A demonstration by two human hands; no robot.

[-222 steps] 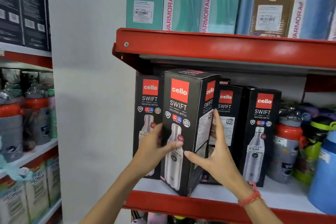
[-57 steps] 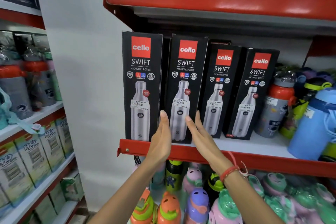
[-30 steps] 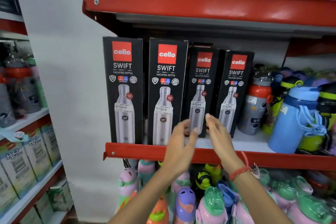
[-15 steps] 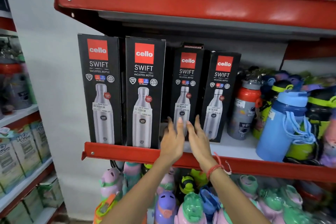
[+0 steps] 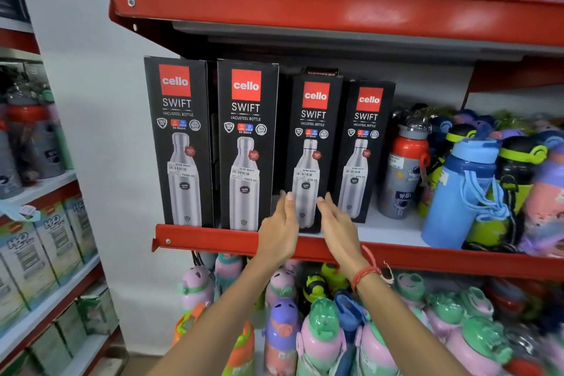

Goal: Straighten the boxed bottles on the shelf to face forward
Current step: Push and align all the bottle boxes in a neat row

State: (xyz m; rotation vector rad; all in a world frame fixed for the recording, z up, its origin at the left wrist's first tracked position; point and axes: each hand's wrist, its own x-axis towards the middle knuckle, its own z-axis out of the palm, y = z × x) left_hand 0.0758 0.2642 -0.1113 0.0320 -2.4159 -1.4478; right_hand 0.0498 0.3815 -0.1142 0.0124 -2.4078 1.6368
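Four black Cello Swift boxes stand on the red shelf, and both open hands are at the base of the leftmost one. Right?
Not quite. In the head view the left hand and right hand are open at the base of the third Cello Swift box from the left, not the leftmost one. Four black boxes do stand on the red shelf.

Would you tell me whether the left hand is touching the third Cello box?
Cannot tell. In the head view, the left hand overlaps the third Cello box, hiding any contact or gap.
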